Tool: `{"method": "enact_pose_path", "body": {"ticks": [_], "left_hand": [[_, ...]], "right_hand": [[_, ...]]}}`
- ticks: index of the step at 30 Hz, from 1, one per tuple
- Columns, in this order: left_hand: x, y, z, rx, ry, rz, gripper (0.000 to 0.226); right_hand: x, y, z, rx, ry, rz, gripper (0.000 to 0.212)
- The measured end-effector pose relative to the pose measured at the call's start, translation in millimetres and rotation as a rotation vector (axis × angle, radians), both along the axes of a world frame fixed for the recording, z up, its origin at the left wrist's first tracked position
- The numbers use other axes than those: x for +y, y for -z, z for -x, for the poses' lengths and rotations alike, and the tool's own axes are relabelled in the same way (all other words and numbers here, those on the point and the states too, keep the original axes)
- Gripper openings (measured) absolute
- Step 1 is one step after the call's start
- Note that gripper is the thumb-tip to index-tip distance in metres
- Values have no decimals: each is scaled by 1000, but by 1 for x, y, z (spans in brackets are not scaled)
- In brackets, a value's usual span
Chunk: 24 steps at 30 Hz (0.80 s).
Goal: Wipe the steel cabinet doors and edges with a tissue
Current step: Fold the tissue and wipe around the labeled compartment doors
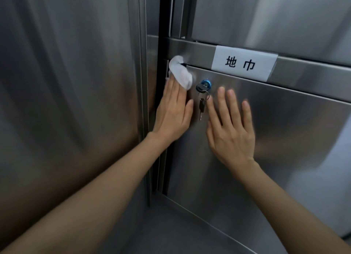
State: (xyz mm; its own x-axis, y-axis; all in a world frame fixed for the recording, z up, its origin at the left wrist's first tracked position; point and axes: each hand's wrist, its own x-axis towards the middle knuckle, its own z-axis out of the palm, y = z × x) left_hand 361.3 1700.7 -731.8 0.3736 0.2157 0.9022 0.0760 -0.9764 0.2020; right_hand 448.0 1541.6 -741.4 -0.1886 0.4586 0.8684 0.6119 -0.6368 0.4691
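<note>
Your left hand (171, 111) presses the tissue (180, 72) flat-fingered onto the lower door's (266, 139) top-left corner beside the lock (205, 83), your right hand (230, 128) braces open-fingered and empty; remaining doors and edges seemingly await wiping.

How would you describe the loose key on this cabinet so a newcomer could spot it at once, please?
Find the white paper label on the steel rail, then drop left to the blue lock on the lower door. One key sits in the lock; the hanging key dangles from its ring, between the two hands.
</note>
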Motion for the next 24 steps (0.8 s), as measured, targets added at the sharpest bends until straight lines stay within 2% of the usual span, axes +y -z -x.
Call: {"method": "enact_pose_path", "body": {"ticks": [6, 12, 16, 18, 22, 24], "left_hand": [[-18, 87, 20, 85, 38, 31, 61], [-5, 25, -2, -26, 12, 22, 57], [-20, 105, 25, 110, 52, 101, 63], [-23, 128, 32, 146, 86, 80, 63], [-13, 61, 8, 45, 38, 73, 58], [-8, 55, 2, 8, 41, 69, 57]], "right_hand": [[0, 0, 0, 5, 21, 3, 66], [1, 1, 0, -14, 14, -2, 61], [0, 1, 0, -10, 45, -2, 64], [0, 1, 0, -14, 59, 2, 64], [1, 2, 1, -6, 31, -12, 61], [2, 1, 2, 6, 8, -26, 60]]}}
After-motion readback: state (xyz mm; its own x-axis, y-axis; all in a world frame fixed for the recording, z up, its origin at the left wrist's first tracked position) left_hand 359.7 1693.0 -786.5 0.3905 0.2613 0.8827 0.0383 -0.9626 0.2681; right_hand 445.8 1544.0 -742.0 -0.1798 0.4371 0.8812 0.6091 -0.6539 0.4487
